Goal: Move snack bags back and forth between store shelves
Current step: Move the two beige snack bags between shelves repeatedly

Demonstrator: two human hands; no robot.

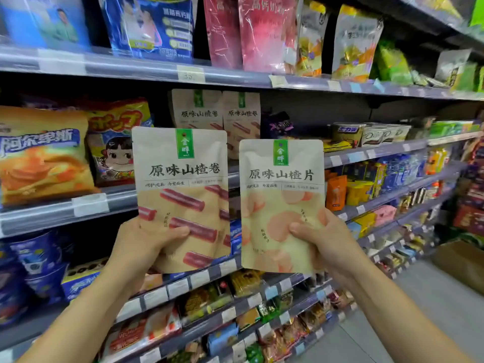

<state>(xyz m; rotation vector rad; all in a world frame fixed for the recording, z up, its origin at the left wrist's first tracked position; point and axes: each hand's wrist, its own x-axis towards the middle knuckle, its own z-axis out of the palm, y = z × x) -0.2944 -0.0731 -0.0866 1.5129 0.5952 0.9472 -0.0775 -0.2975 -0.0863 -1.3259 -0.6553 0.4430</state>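
Observation:
My left hand [142, 246] grips the lower left corner of a beige snack bag printed with red rolls [183, 184], held upright in front of the shelves. Beside it, my right hand [323, 238] holds a matching beige bag printed with pink slices [281, 184] by its lower right part. The two bags hang side by side without touching. Two more bags of the red-roll kind [214, 110] stand upright on the middle shelf [112, 203] right behind them.
An orange chip bag [43, 155] and a red cartoon bag [115, 142] stand left on the middle shelf. Right of the beige bags is a gap, then small boxes [366, 133]. Blue and pink bags fill the top shelf [230, 77]. A cardboard box [463, 263] sits on the aisle floor.

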